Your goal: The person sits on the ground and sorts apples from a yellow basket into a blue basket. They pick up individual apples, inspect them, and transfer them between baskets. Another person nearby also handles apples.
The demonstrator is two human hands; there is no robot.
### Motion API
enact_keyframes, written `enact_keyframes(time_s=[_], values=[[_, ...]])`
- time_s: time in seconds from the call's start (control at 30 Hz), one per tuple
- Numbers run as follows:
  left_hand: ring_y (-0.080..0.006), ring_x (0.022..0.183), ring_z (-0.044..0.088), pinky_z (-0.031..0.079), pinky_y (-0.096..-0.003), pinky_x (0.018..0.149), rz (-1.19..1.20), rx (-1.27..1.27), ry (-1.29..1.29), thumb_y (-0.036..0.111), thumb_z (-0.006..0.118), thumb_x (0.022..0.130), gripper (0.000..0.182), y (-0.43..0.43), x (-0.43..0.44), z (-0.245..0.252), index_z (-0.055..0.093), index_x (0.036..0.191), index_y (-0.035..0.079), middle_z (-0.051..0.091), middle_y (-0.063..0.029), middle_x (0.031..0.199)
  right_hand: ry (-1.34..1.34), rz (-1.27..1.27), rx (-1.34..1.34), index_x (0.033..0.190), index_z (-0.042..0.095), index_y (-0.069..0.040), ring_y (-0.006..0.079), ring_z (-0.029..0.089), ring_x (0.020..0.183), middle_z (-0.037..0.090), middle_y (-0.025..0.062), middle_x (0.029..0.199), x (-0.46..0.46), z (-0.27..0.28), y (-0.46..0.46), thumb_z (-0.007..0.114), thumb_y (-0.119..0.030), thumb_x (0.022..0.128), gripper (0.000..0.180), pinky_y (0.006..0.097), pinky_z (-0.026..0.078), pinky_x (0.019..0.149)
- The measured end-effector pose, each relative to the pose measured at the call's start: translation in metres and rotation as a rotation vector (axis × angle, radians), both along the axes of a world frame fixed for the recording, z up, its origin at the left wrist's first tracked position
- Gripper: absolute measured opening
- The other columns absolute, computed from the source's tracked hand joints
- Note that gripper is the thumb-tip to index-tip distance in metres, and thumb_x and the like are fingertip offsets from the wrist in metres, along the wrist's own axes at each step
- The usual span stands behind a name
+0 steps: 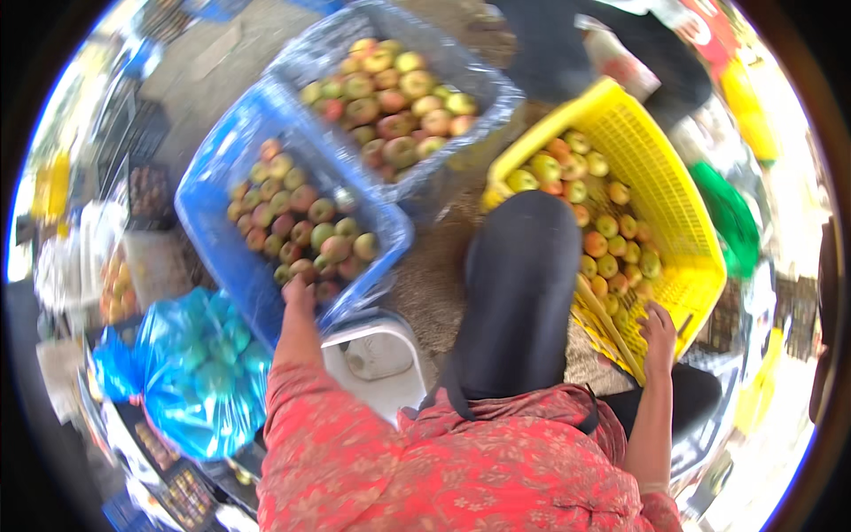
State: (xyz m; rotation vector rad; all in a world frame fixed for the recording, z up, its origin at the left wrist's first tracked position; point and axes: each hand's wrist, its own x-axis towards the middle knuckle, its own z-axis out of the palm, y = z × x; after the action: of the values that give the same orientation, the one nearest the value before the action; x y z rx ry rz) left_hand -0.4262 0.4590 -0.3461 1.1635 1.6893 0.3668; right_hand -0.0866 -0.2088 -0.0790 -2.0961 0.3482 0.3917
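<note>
My left hand (299,292) reaches into a blue plastic crate (206,173) lined with clear plastic film. Its fingers are around a reddish apple (304,269) at the near end of the pile there; part of the grip is hidden. On the right, my right hand (657,326) hangs over the near side of a yellow slatted plastic basket (665,153). Its fingers are slightly curled and apart, and no item shows in them. Yellow-red apples (608,246) lie in that basket, nearest the hand at its lower end.
A second film-lined crate (452,46) of apples adjoins the blue one. A white plastic container (405,332) stands by my knee. A knotted blue plastic bag (206,372) of round items sits at left. Another person's dark-clothed leg (545,46) is beyond the yellow basket.
</note>
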Motion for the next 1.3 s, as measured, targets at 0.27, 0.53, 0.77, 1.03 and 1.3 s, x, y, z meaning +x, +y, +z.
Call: enact_keyframes(time_s=[0.27, 0.53, 0.77, 1.03, 1.3], values=[[-0.0266, 0.102, 0.066, 0.054, -0.0340, 0.084, -0.278, 0.282, -0.697, 0.015, 0.057, 0.097, 0.033, -0.114, 0.194, 0.196, 0.057, 0.124, -0.004, 0.066, -0.0138, 0.114, -0.060, -0.161, 0.055, 0.128, 0.062, -0.004, 0.0138, 0.065, 0.097, 0.067, 0.0057, 0.117, 0.034, -0.002, -0.041, 0.057, -0.023, 0.098, 0.036, 0.0307, 0.049, 0.080], [-0.0188, 0.107, 0.063, 0.050, -0.0299, 0.090, -1.381, 0.217, -1.131, -0.002, 0.053, 0.097, 0.031, -0.393, 0.377, 0.377, 0.055, 0.128, -0.004, 0.064, -0.0129, 0.120, 0.195, -0.528, 0.255, 0.118, 0.064, -0.007, 0.0143, 0.063, 0.087, 0.064, 0.0027, 0.100, 0.090, -0.068, -0.098, 0.061, -0.019, 0.093, 0.028, 0.0308, 0.049, 0.066], [-0.0107, 0.094, 0.060, 0.047, -0.0252, 0.083, -1.364, -0.116, -0.780, 0.003, 0.056, 0.099, 0.024, -0.476, 0.453, 0.329, 0.059, 0.121, -0.002, 0.065, -0.0065, 0.108, 0.551, -0.714, 0.068, 0.107, 0.066, 0.001, 0.0264, 0.064, 0.081, 0.067, 0.0143, 0.094, 0.102, -0.170, -0.095, 0.064, -0.025, 0.089, 0.031, 0.0411, 0.052, 0.066], [-0.0149, 0.090, 0.063, 0.047, -0.0284, 0.080, -1.290, -0.321, -0.723, 0.008, 0.053, 0.099, 0.025, -0.456, 0.471, 0.310, 0.060, 0.122, 0.000, 0.067, -0.0095, 0.107, 0.579, -0.352, -0.209, 0.119, 0.061, 0.002, 0.0326, 0.067, 0.104, 0.069, 0.0206, 0.112, 0.128, -0.219, -0.079, 0.071, -0.038, 0.081, 0.056, 0.0417, 0.055, 0.083], [-0.0131, 0.091, 0.062, 0.047, -0.0274, 0.081, -1.356, -0.429, -0.687, 0.009, 0.055, 0.100, 0.025, -0.461, 0.473, 0.308, 0.060, 0.122, 0.001, 0.066, -0.0071, 0.106, 0.616, -0.347, -0.052, 0.137, 0.047, -0.001, 0.0293, 0.062, 0.116, 0.062, 0.0182, 0.124, 0.138, -0.241, -0.076, 0.074, -0.037, 0.077, 0.075, 0.0468, 0.051, 0.095]])
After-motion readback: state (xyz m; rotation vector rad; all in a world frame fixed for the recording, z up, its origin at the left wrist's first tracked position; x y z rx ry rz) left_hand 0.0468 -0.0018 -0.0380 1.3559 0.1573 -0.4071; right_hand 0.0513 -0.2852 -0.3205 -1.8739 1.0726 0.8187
